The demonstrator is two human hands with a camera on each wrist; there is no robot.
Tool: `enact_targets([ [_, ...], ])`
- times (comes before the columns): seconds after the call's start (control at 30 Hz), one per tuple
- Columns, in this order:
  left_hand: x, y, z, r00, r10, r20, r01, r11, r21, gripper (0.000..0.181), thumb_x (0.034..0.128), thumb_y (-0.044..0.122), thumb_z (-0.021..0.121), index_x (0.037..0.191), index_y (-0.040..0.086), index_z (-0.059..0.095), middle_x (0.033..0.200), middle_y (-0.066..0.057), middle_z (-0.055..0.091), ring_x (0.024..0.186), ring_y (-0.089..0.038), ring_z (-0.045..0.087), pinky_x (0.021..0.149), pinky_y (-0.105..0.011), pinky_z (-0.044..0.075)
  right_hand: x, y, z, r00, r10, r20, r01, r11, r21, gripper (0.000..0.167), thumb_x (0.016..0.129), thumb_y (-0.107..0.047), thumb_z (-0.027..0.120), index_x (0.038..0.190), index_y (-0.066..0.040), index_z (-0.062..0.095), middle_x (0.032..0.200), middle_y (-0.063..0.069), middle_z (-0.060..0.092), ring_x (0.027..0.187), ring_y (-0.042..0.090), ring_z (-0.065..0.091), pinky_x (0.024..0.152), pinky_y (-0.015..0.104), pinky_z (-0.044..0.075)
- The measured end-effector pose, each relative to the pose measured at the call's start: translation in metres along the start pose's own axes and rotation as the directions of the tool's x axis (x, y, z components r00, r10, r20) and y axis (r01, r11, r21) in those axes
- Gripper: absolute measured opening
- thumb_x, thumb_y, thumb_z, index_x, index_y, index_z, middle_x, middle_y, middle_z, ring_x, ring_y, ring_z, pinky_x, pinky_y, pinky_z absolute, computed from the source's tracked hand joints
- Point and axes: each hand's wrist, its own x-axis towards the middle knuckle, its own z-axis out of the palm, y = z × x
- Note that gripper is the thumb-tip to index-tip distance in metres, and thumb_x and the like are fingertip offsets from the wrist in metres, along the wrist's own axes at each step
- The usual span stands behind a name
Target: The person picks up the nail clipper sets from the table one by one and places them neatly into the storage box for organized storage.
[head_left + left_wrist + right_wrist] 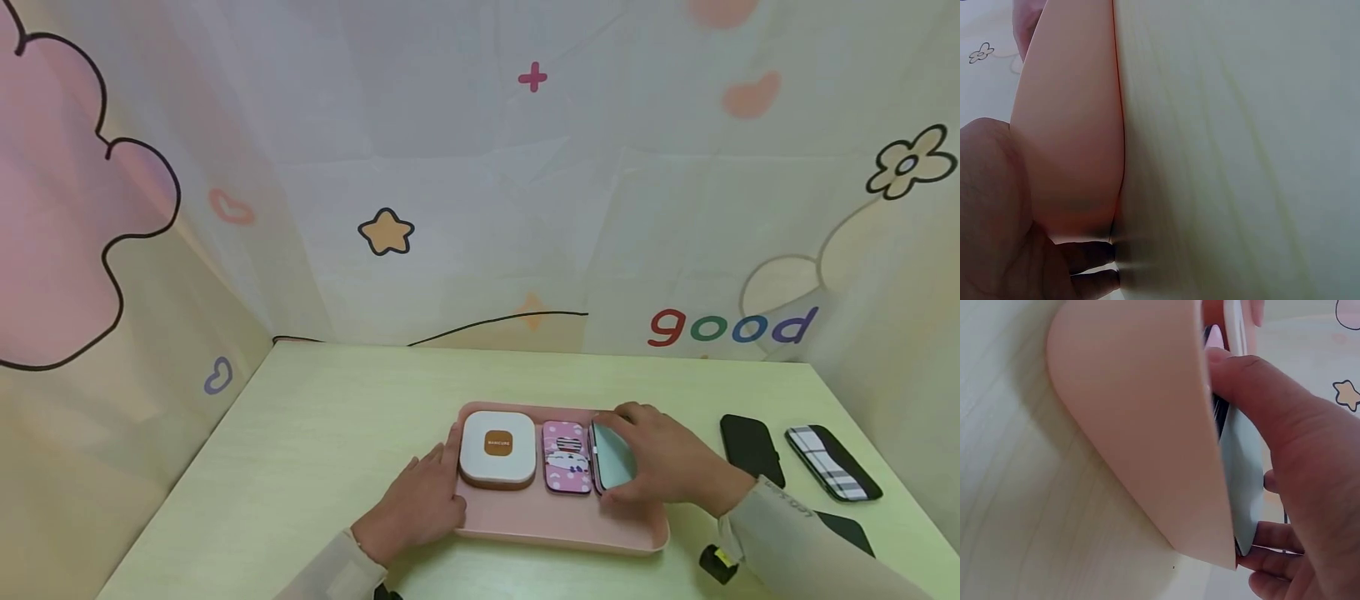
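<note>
My right hand (663, 454) pinches a flat mint-green case (617, 458) at the right of a pink tray (540, 525). The thumb is on its near edge and the fingers on its far edge. In the right wrist view, the mint-green case (1244, 481) sits tilted just inside the tray wall (1141, 419). Against the tray's left side rests my left hand (423, 504), fingers fairly straight. Left of the mint-green case lies a pink cartoon-patterned case (567, 471). Beside that is a white square box (498, 475) with a brown label reading MANICURE.
To the right of the tray lie a black case (750, 450) and a black-and-white plaid case (834, 462). Another dark case (847, 531) is partly hidden by my right sleeve. A printed curtain (465, 167) hangs behind the pale table (322, 433).
</note>
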Motion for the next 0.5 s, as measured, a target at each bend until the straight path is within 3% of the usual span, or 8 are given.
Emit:
enact_targets([
  [0.5,-0.0003,0.0007,0.0000,1.000,0.003,-0.010,-0.003,1.000,-0.007,0.089,0.0873,0.021,0.052,0.161,0.004,0.004,0.152,-0.017,0.046,0.145,-0.033,0.039,0.112,-0.061,0.034,0.0020,-0.0010,0.0079,0.999,-0.018,-0.028,0.015,0.997,-0.079,0.104,0.059,-0.077,0.078,0.144,-0.024,0.051,0.132,0.009,0.054,0.120,0.032,0.052,0.105,0.060,0.042],
])
